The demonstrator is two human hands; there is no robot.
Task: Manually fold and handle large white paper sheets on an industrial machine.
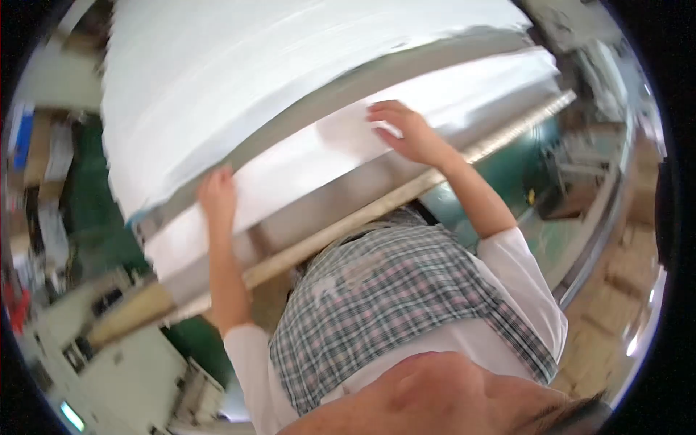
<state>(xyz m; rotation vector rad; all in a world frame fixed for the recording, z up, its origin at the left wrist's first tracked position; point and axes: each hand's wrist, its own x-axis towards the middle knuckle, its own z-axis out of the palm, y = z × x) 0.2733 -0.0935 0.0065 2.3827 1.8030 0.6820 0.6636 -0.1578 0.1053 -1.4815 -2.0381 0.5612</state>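
Note:
A long white strip of sheet material (290,174) lies crosswise in front of me on a grey surface. Over its left part is my left hand (219,192), blurred, its fingertips at the strip's far edge; I cannot make out whether they grip it. Farther right, my right hand (406,134) is at the strip, thumb apart from the fingers and nothing visible between them. Whether it touches the strip is unclear. Beyond a grey gap spreads a wide white sheet (254,72) with faint ridges and an uneven near edge.
A long pale roller or bar (348,217) runs slantwise between my body and the strip. Pale machine housing (123,377) stands at the lower left, with a small lit display. Papers and boxes (51,152) are at the far left. Green floor (94,188) shows beside them. Metal framework (602,196) is on the right.

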